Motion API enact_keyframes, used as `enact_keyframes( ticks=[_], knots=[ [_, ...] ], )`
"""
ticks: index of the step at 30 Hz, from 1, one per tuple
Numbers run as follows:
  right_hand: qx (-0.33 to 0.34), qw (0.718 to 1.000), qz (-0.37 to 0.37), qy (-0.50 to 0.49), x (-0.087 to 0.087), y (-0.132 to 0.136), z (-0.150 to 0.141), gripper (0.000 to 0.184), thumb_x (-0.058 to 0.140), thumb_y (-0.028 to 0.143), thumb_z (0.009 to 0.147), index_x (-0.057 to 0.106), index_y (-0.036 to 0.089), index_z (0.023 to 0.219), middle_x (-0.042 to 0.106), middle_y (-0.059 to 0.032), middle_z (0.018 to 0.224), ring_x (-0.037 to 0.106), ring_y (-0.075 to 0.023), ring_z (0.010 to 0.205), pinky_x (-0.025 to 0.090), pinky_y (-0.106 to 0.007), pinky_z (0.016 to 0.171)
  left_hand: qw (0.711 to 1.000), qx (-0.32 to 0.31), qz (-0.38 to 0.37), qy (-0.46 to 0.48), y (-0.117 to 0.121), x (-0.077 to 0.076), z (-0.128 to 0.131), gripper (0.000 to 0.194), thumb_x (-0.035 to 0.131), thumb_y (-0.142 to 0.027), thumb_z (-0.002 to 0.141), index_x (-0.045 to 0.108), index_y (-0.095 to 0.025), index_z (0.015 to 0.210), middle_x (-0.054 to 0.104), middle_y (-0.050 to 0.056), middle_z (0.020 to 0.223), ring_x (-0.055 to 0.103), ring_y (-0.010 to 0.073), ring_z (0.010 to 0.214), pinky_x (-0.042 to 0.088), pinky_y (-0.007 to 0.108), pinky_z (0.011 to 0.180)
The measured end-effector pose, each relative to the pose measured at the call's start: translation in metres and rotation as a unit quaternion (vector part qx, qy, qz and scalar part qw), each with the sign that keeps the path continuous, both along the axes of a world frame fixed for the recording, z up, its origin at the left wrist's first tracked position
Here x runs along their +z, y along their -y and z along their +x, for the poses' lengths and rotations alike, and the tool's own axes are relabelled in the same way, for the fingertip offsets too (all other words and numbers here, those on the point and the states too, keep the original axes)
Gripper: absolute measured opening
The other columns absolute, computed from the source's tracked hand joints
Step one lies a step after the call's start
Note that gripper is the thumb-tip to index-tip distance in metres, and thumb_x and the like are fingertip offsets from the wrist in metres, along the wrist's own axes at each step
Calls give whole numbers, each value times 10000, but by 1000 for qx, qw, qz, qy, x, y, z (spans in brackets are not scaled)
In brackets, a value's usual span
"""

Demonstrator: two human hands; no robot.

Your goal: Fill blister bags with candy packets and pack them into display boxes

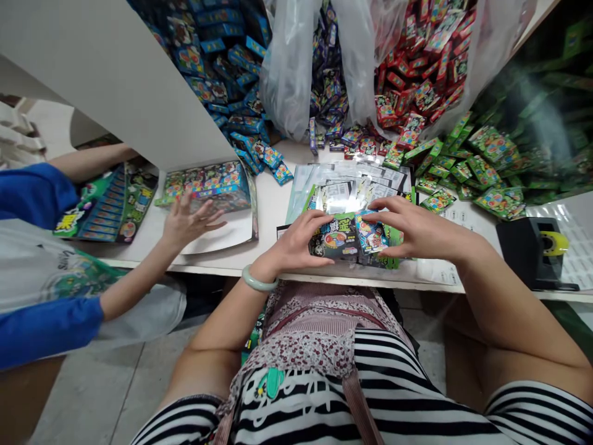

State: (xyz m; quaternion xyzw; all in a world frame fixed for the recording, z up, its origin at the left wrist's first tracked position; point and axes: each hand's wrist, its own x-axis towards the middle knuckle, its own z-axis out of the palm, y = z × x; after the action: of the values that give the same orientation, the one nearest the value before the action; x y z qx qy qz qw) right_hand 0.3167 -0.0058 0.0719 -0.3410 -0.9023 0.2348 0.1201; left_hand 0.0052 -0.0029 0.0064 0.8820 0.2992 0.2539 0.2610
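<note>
My left hand point(299, 242), with a pale green bangle at the wrist, has its thumb and fingers curved round a small black-and-green printed box point(337, 240). Against that box's right side stands a small blue printed box point(370, 233), pinched between the thumb and fingers of my right hand point(419, 228). Both boxes are over printed, clear-fronted packets at the table's front edge. Just behind my hands lies a fanned stack of flat packets with barcode labels point(337, 193). Its lower part is hidden by my hands.
Piles of blue boxes point(245, 123), purple boxes point(330, 93), red boxes point(417, 93) and green boxes point(486, 161) line the back, some in plastic bags. A tape dispenser point(523, 250) stands at right. At left, a co-worker's hand point(188, 225) is over an open carton point(227, 238).
</note>
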Motion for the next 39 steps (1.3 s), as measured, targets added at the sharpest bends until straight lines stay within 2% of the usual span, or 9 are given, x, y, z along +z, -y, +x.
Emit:
enact_keyframes(
  ticks=[8,12,16,19,22,25,29,34,39],
  knots=[
    [-1,1000,-15,-7,-3,-5,-10,610,827,404,759,621,233,1307,569,-152,1318,528,-348,1244,463,-555,1054,1000,3,19,-11,2,-4,9,871,787,-567,734,403,-203,1427,500,165,1311,528,330,1242,490,536,1044],
    [-48,991,-45,-115,-18,0,-18,767,808,567,746,520,253,1384,478,-153,1438,451,-344,1356,426,-562,1110,998,49,28,2,6,-9,12,865,798,-562,720,414,-204,1407,502,157,1301,525,328,1236,484,536,1047],
    [-175,962,-69,-196,-39,20,-31,437,649,580,887,632,272,1197,490,-125,1375,464,-316,1346,425,-560,1111,993,106,59,11,12,-14,11,879,808,-575,698,420,-194,1389,497,158,1304,519,333,1234,481,542,1045],
    [-228,936,-122,-241,-52,33,-45,382,662,532,882,643,282,1170,479,-107,1369,491,-298,1307,504,-512,1028,987,147,58,7,15,-11,13,902,828,-591,657,432,-193,1363,503,155,1292,517,342,1228,475,551,1050],
    [-256,899,-201,-295,-53,37,-57,389,677,501,853,604,284,1169,578,-74,1213,630,-223,993,585,-410,826,988,145,3,43,19,3,18,876,815,-612,680,437,-211,1362,524,147,1307,519,341,1251,447,546,1092],
    [-273,869,-222,-349,-46,34,-62,427,665,491,843,536,289,1197,622,-48,1128,611,-155,761,581,-335,708,978,131,-105,122,22,15,26,598,664,-512,880,434,-258,1371,587,100,1228,594,264,1159,507,455,1023],
    [-363,825,-145,-408,-47,37,-60,548,726,478,779,460,322,1231,585,-68,1291,642,-159,822,587,-343,796,931,156,-218,247,30,7,37,525,608,-447,926,415,-294,1390,611,50,1059,632,194,980,568,355,849],
    [-408,778,-184,-442,-75,60,-63,394,757,430,753,553,288,1059,682,-10,894,690,-201,852,585,-375,833,909,168,-266,275,45,-21,43,601,646,-447,900,436,-280,1438,622,59,1109,623,180,931,568,388,867],
    [-411,801,-154,-407,-91,78,-65,309,720,437,822,658,273,1077,715,-70,1087,694,-244,971,581,-448,877,905,142,-301,265,54,-25,40,485,646,-454,902,570,-227,1324,651,81,1157,631,192,958,552,382,870]
  ],
)
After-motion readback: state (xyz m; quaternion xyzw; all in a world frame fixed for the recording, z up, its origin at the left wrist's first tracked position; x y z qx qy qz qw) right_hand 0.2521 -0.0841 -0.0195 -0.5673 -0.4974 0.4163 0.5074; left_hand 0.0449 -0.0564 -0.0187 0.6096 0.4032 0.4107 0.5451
